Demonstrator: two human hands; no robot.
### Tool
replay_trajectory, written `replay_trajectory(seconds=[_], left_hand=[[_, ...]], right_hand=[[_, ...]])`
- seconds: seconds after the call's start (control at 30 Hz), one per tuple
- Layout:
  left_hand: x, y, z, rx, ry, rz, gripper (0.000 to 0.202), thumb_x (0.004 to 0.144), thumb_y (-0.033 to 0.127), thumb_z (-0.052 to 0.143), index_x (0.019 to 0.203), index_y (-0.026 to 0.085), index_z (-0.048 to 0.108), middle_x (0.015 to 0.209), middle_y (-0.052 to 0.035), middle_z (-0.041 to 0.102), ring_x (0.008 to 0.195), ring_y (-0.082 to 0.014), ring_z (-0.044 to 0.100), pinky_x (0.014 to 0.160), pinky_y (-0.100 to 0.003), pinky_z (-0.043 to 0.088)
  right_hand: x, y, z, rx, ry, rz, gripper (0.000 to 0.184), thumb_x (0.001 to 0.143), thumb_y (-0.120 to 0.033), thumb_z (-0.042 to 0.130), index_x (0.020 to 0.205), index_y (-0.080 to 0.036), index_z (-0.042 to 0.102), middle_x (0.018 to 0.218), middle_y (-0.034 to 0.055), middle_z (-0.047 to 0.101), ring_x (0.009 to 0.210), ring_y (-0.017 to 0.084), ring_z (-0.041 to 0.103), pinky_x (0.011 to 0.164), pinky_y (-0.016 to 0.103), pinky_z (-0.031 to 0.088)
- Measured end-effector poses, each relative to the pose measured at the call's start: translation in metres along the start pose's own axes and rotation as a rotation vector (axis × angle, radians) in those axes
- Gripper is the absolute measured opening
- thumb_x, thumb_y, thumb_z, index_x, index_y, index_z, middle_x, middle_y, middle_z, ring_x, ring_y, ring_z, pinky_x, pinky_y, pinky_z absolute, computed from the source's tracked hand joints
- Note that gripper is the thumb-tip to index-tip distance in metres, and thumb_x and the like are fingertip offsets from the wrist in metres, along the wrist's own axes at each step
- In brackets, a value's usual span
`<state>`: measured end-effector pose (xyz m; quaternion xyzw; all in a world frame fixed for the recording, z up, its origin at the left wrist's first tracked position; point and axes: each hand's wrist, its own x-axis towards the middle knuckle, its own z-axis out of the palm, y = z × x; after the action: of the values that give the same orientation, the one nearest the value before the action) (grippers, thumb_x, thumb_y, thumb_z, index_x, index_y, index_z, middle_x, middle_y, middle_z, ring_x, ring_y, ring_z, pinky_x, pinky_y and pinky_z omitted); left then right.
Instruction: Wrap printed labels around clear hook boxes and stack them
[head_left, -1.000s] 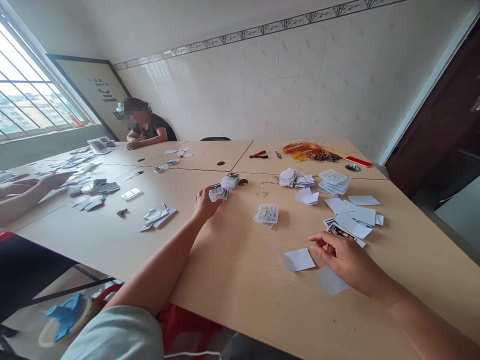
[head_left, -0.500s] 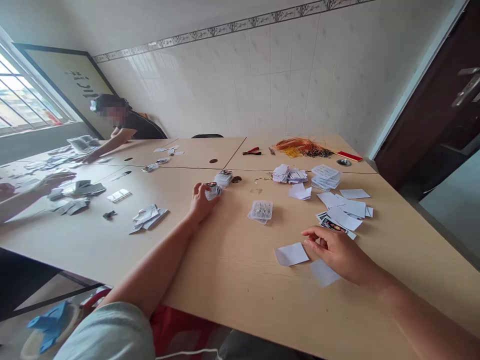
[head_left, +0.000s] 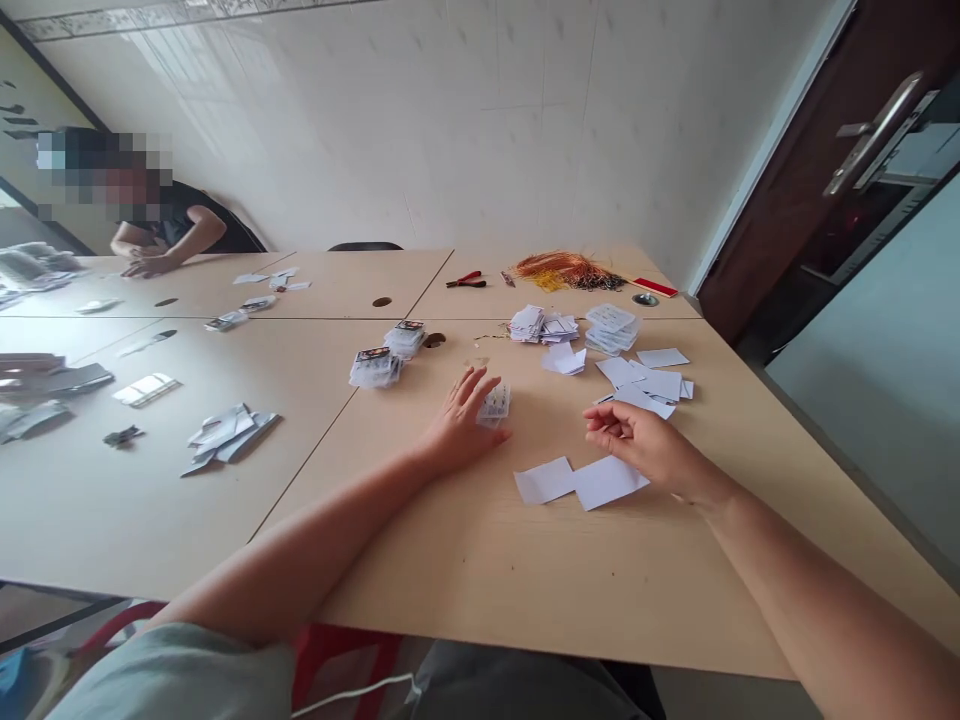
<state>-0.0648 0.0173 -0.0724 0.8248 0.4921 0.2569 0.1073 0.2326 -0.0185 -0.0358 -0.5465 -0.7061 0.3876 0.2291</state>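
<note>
My left hand (head_left: 465, 425) is open, its fingers spread at the left side of a clear plastic compartment box (head_left: 496, 402) with small items inside. The hand hides part of that box. Farther left stand two stacks of similar boxes, a nearer stack (head_left: 375, 372) and a farther stack (head_left: 405, 338), each with a dark printed card on top. My right hand (head_left: 641, 437) hovers with curled fingers; whether anything is pinched in them cannot be made out. Below it lie two white cards, a left card (head_left: 544, 481) and a right card (head_left: 609, 484), their corners meeting.
Loose white cards (head_left: 652, 385), card stacks (head_left: 544, 325) and more clear boxes (head_left: 613, 328) lie at right. Behind are red-handled pliers (head_left: 466, 280) and an orange wire bundle (head_left: 566, 268). Grey-white packets (head_left: 232, 438) lie left. Another person (head_left: 187, 225) sits at the far left.
My left hand has let go of the box on the left stack and moved right to the middle box. A blurred card under my right hand now lies flat. The view has turned right.
</note>
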Motion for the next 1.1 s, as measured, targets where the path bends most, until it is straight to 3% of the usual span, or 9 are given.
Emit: replay_trajectory(seconds=[0.07, 0.1, 0.17, 0.23, 0.4, 0.57, 0.73, 0.93, 1.1], left_hand=[[-0.007, 0.009, -0.006, -0.020, 0.004, 0.068, 0.058, 0.096, 0.043, 0.059, 0.146, 0.016, 0.050, 0.159, -0.0230, 0.044, 0.155, -0.0415, 0.029, 0.123, -0.066, 0.030], [-0.011, 0.015, -0.008, -0.034, -0.013, 0.117, 0.053, 0.097, 0.043, 0.057, 0.143, 0.016, 0.052, 0.153, -0.0226, 0.051, 0.151, -0.0400, 0.037, 0.121, -0.064, 0.034], [-0.019, 0.029, -0.011, -0.068, -0.100, 0.236, 0.048, 0.094, 0.046, 0.062, 0.134, 0.020, 0.061, 0.133, -0.0175, 0.068, 0.129, -0.0344, 0.061, 0.111, -0.054, 0.049], [-0.025, 0.041, -0.009, -0.093, -0.199, 0.334, 0.049, 0.085, 0.047, 0.073, 0.126, 0.022, 0.066, 0.120, -0.0127, 0.075, 0.110, -0.0301, 0.070, 0.100, -0.045, 0.057], [-0.026, 0.055, 0.004, -0.114, -0.258, 0.327, 0.039, 0.085, 0.024, 0.071, 0.123, 0.018, 0.066, 0.112, -0.0134, 0.076, 0.105, -0.0280, 0.071, 0.094, -0.041, 0.058], [-0.024, 0.052, 0.008, -0.150, -0.269, 0.274, 0.036, 0.081, 0.016, 0.070, 0.117, 0.019, 0.064, 0.105, -0.0102, 0.075, 0.100, -0.0256, 0.070, 0.088, -0.037, 0.059], [-0.025, 0.049, 0.009, -0.188, -0.264, 0.264, 0.040, 0.081, 0.016, 0.071, 0.119, 0.022, 0.061, 0.109, -0.0089, 0.074, 0.099, -0.0246, 0.070, 0.087, -0.037, 0.059], [-0.023, 0.046, 0.011, -0.223, -0.246, 0.299, 0.045, 0.082, 0.013, 0.071, 0.124, 0.023, 0.059, 0.121, -0.0105, 0.071, 0.109, -0.0256, 0.069, 0.095, -0.039, 0.057], [-0.022, 0.044, 0.014, -0.241, -0.231, 0.331, 0.046, 0.083, 0.013, 0.072, 0.126, 0.024, 0.060, 0.126, -0.0100, 0.071, 0.115, -0.0258, 0.069, 0.101, -0.040, 0.056]], right_hand=[[-0.003, -0.002, -0.001, -0.015, -0.081, 0.004, 0.034, 0.097, -0.034, 0.068, 0.127, -0.019, 0.064, 0.125, 0.0086, 0.068, 0.107, 0.023, 0.069, 0.093, 0.046, 0.059], [-0.004, -0.003, 0.000, -0.031, -0.115, 0.004, 0.035, 0.096, -0.032, 0.070, 0.128, -0.019, 0.064, 0.126, 0.0087, 0.068, 0.109, 0.023, 0.068, 0.093, 0.046, 0.058], [-0.007, -0.004, 0.001, -0.070, -0.157, 0.002, 0.034, 0.095, -0.031, 0.070, 0.126, -0.019, 0.065, 0.129, 0.0089, 0.067, 0.111, 0.024, 0.067, 0.095, 0.048, 0.057], [-0.009, -0.004, 0.001, -0.099, -0.177, 0.002, 0.031, 0.096, -0.031, 0.069, 0.124, -0.019, 0.066, 0.129, 0.0089, 0.067, 0.110, 0.024, 0.067, 0.095, 0.047, 0.057], [-0.006, -0.006, 0.000, -0.068, -0.206, -0.005, 0.029, 0.098, -0.033, 0.067, 0.122, -0.017, 0.066, 0.117, 0.0071, 0.070, 0.101, 0.021, 0.070, 0.087, 0.043, 0.060], [0.000, -0.015, 0.017, -0.095, -0.131, -0.034, 0.036, 0.098, -0.032, 0.067, 0.131, -0.020, 0.062, 0.133, 0.0099, 0.064, 0.113, 0.025, 0.067, 0.094, 0.047, 0.058], [0.003, -0.022, 0.034, -0.219, -0.143, -0.015, 0.028, 0.097, -0.034, 0.068, 0.120, -0.017, 0.067, 0.127, 0.0089, 0.068, 0.114, 0.025, 0.066, 0.098, 0.049, 0.055], [0.004, -0.030, 0.032, -0.295, -0.261, 0.076, 0.028, 0.098, -0.036, 0.066, 0.119, -0.017, 0.067, 0.118, 0.0075, 0.071, 0.101, 0.021, 0.070, 0.088, 0.043, 0.060], [0.009, -0.042, 0.032, -0.340, -0.299, 0.084, 0.027, 0.099, -0.036, 0.066, 0.119, -0.018, 0.068, 0.121, 0.0078, 0.070, 0.103, 0.021, 0.069, 0.089, 0.043, 0.060]])
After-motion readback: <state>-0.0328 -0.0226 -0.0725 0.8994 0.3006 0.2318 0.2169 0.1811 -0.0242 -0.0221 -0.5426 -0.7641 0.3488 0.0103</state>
